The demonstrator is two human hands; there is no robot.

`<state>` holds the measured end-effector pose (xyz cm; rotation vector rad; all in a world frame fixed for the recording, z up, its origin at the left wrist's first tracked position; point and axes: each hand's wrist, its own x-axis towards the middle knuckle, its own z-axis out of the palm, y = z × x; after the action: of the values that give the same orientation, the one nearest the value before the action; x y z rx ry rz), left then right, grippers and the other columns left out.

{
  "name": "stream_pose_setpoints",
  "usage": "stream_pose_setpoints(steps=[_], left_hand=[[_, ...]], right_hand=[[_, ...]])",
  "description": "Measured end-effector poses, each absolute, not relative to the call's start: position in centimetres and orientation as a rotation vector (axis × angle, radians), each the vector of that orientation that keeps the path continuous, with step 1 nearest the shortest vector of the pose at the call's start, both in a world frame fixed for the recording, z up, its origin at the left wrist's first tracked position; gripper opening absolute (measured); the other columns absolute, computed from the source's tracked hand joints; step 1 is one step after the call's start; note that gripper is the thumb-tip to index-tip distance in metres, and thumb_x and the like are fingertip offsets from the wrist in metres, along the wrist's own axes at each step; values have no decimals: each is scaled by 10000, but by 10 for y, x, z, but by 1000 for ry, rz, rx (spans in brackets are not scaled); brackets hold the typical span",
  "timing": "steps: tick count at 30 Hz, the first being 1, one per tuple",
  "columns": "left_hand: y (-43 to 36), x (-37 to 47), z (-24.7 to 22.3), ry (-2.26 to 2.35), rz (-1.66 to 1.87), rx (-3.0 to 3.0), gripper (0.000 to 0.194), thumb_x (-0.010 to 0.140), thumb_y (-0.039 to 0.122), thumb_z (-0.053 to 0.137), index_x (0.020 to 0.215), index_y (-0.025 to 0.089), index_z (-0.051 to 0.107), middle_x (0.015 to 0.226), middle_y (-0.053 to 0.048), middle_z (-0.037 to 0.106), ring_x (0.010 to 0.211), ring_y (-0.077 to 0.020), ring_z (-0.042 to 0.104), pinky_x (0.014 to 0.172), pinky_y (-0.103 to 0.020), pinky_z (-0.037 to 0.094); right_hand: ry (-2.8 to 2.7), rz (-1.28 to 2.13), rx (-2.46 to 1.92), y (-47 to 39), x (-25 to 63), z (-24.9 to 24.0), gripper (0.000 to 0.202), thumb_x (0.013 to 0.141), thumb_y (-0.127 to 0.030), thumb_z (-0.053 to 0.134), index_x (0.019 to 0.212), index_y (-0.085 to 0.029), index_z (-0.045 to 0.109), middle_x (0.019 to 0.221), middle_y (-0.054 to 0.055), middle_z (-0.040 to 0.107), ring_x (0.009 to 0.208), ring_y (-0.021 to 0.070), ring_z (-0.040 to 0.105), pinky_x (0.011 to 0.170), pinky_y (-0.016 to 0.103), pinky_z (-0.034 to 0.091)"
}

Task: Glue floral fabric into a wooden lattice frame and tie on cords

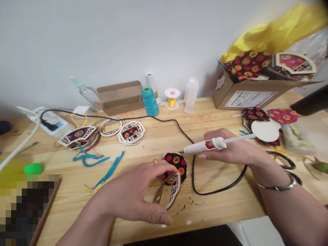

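Evidently thin, the lattice frame (176, 187) toward six o'clock of the patterned disc (176, 161) looks light, stiff, breakable, best held by its outer rim; the left hand (135, 187) arches over both, grip unclear; the right hand (232, 150) grips the glue gun (197, 147) at two o'clock.

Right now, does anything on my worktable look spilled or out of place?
Yes: small dark bits lie scattered on the worktable, just right of the wooden frame, looking like stray debris against pale wood.
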<state>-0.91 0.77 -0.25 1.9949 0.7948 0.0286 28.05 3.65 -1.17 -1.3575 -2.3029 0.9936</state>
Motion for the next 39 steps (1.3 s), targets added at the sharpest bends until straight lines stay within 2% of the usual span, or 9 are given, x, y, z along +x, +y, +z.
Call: stream_pose_setpoints(steps=[8,22,39], left_hand=[[8,-7,0,775,39,2001,706,654,520,723,1269,276,477,1347,-63,518,1183,-322,498,939,-408,450],[7,-10,-3,806,10,1994,745,638,521,735,1297,303,467,1380,-62,500,1204,-344,485,961,-453,430],[7,-7,-1,824,22,2005,740,637,537,733,1289,296,478,1368,-59,515,1208,-333,487,949,-425,443]], right_hand=[[-2338,968,-1303,37,279,-16,391,739,-504,648,602,-166,508,534,-24,483,480,88,409,449,227,278],[-2392,1187,-1262,37,295,-9,381,754,-496,644,613,-173,501,550,-29,482,486,89,415,435,225,297],[-2369,1295,-1274,36,295,-7,372,745,-487,653,619,-168,510,560,-28,496,493,86,424,438,217,310]])
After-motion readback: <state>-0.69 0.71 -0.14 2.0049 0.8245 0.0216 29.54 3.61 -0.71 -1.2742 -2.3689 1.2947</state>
